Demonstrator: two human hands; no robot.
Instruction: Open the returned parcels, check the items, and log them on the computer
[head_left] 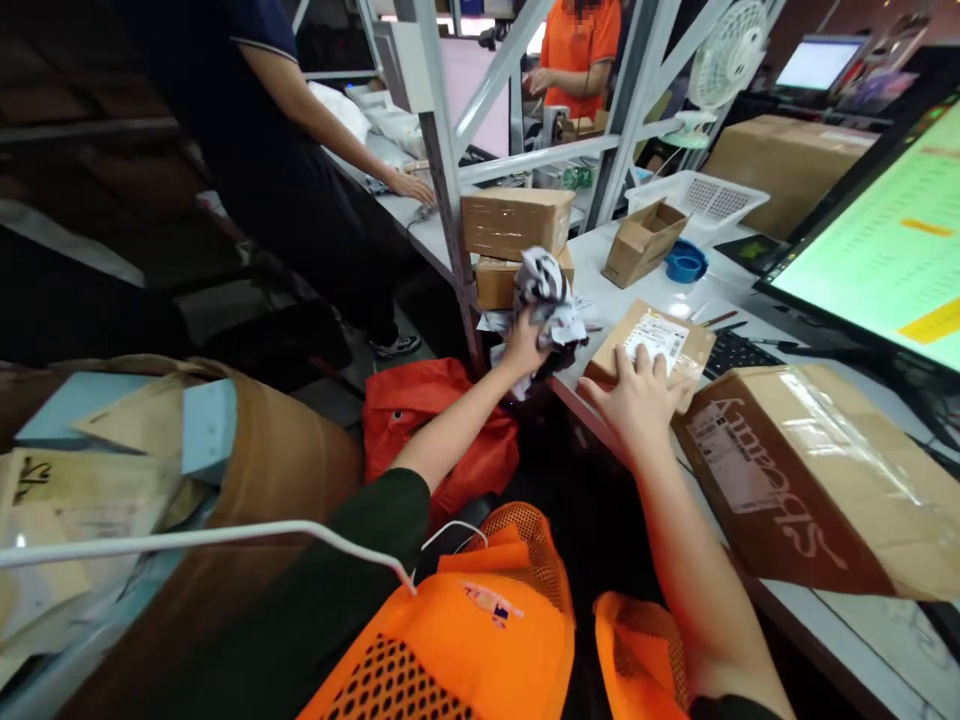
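My left hand [525,343] is closed around a bunch of crumpled black-and-white paper [551,290] at the table's left edge. More of the crumpled stuff hangs below that hand, and its lower part is dark and unclear. My right hand [641,395] lies with fingers spread on a small cardboard box [619,340]. A white printed label [660,337] is on the box's top, partly under my fingertips. Two stacked cardboard boxes [517,222] stand just behind the crumpled paper.
A large taped carton [847,470] and a monitor [892,230] stand at right. An open small box [643,243], blue tape roll [686,262] and white basket [697,195] sit farther back. A metal post [442,150] rises at the table corner. Red bag [427,420] and full bin [292,450] are left.
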